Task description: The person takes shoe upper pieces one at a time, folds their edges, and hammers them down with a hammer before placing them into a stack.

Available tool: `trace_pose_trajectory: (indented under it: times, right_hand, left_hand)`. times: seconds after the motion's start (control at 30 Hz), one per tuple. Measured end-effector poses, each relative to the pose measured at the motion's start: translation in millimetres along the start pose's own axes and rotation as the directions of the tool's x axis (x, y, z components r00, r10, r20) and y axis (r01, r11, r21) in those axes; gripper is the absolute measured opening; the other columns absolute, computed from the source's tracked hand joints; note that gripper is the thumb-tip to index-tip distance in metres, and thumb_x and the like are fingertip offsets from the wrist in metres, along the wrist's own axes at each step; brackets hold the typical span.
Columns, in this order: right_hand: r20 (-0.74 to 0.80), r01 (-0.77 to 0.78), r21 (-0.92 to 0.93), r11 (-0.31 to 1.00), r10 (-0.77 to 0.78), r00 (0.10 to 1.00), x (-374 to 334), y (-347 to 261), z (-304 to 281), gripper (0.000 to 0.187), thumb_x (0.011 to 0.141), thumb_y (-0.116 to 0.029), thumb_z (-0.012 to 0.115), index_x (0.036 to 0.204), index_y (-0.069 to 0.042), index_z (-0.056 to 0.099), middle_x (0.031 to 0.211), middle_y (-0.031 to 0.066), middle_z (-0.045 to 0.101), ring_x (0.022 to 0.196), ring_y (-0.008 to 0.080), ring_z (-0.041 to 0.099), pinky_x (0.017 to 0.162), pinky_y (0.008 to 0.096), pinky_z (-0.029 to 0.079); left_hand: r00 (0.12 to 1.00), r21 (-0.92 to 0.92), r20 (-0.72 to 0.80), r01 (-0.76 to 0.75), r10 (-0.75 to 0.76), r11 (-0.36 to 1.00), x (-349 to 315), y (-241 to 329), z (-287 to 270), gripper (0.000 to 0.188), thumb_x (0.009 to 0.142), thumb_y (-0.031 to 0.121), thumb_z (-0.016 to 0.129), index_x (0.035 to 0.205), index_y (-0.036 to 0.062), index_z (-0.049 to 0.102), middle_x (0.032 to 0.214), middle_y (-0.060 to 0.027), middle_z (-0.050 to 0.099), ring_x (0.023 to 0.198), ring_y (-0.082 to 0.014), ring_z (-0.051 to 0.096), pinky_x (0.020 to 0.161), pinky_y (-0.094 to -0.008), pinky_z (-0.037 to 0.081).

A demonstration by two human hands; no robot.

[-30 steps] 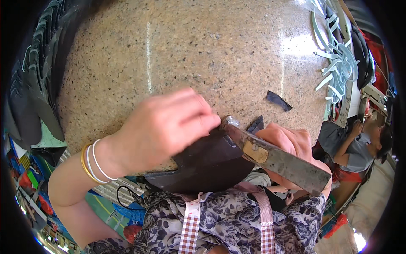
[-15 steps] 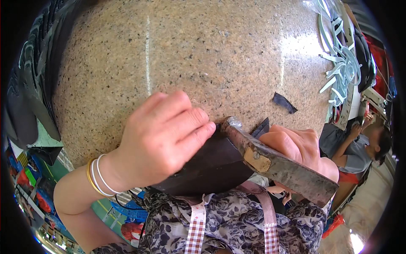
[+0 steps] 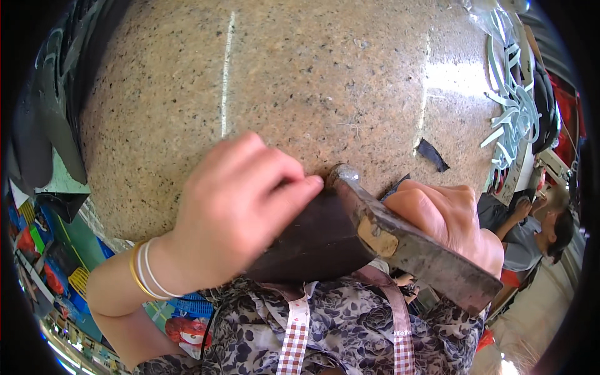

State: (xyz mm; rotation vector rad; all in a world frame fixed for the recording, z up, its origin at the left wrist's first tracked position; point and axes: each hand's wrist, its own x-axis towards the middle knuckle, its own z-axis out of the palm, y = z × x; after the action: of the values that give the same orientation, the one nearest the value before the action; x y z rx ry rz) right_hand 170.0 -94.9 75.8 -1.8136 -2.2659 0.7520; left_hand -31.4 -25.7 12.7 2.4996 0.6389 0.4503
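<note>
A hammer (image 3: 431,255) with a dark, worn metal head sits in my right hand (image 3: 445,219); the fingers are closed round its handle, which is mostly hidden, and the wooden handle end shows in the head. The rounded face of the hammer rests at the far edge of a black, smooth, leather-like piece (image 3: 315,244). That piece lies at the near edge of the stone slab, against my front. Slightly blurred, my left hand (image 3: 228,203) is closed over the piece's left side, thumb and finger pinched at its far edge beside the hammer face. A small dark flap (image 3: 398,185) pokes out by my right fingers.
The speckled stone slab (image 3: 300,81) bears two chalk lines. A black scrap (image 3: 432,156) lies on its right. Pale strips (image 3: 515,109) are heaped at the right edge. Dark cut pieces (image 3: 56,119) stack at the left. Another person (image 3: 528,234) sits beyond, at the right.
The view has shifted a little, moving the slab's marks rightward. My left hand has moved slightly along the piece's edge toward the hammer face. The hammer stays nearly in place.
</note>
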Motion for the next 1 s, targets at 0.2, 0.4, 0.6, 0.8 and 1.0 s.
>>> trace_pose_trajectory:
  times: [0.2, 0.4, 0.6, 0.8, 1.0]
  right_hand:
    - [-0.102, 0.276, -0.034, 0.961, -0.278, 0.955, 2, 20, -2, 0.020, 0.076, -0.013, 0.066, 0.082, -0.004, 0.049, 0.060, 0.0031, 0.045, 0.043, 0.0133, 0.050, 0.033, 0.0296, 0.039]
    - [-0.241, -0.092, -0.133, 0.987, 0.058, 0.969, -10, 9, -8, 0.026, 0.073, -0.019, 0.072, 0.090, -0.004, 0.059, 0.071, 0.0061, 0.063, 0.070, 0.0177, 0.063, 0.060, 0.0295, 0.050]
    - [-0.105, -0.178, 0.056, 0.982, 0.183, 0.977, -42, 17, -8, 0.024, 0.071, -0.021, 0.076, 0.084, -0.011, 0.059, 0.075, 0.0016, 0.062, 0.064, 0.0202, 0.055, 0.068, 0.0327, 0.043]
    - [0.079, -0.097, 0.092, 0.991, 0.089, 0.993, -25, 23, -3, 0.024, 0.068, -0.016, 0.074, 0.083, -0.009, 0.056, 0.065, 0.0047, 0.058, 0.053, 0.0219, 0.057, 0.050, 0.0332, 0.044]
    - [0.019, -0.048, 0.092, 0.995, 0.046, 0.999, -9, 19, -3, 0.022, 0.067, -0.013, 0.071, 0.078, -0.007, 0.053, 0.057, 0.0059, 0.053, 0.044, 0.0233, 0.055, 0.042, 0.0349, 0.042]
  left_hand:
    - [1.000, -0.143, -0.017, 0.020, -0.023, 0.989, -3, -8, 3, 0.022, 0.060, 0.003, 0.070, 0.082, 0.0054, 0.068, 0.073, -0.0017, 0.055, 0.063, -0.0173, 0.047, 0.049, -0.0272, 0.037]
    - [0.987, 0.005, -0.029, -0.155, 0.155, 0.988, 36, -32, -5, 0.012, 0.067, 0.003, 0.066, 0.079, 0.0063, 0.064, 0.073, -0.0034, 0.054, 0.068, -0.0192, 0.053, 0.052, -0.0307, 0.043]
    - [0.926, -0.246, 0.044, -0.355, 0.376, 0.902, 57, -32, 10, 0.009, 0.071, 0.014, 0.067, 0.071, 0.0080, 0.060, 0.071, -0.0015, 0.052, 0.069, -0.0190, 0.054, 0.055, -0.0308, 0.045]
    - [0.940, -0.258, 0.145, -0.267, 0.310, 0.929, 48, -37, -3, 0.012, 0.068, 0.013, 0.070, 0.079, 0.0108, 0.068, 0.074, -0.0004, 0.057, 0.065, -0.0178, 0.052, 0.050, -0.0277, 0.043]
    - [0.975, -0.262, 0.098, -0.169, 0.200, 0.950, 38, -39, -3, 0.020, 0.061, 0.010, 0.068, 0.081, 0.0090, 0.068, 0.074, -0.0005, 0.057, 0.065, -0.0174, 0.053, 0.049, -0.0286, 0.043]
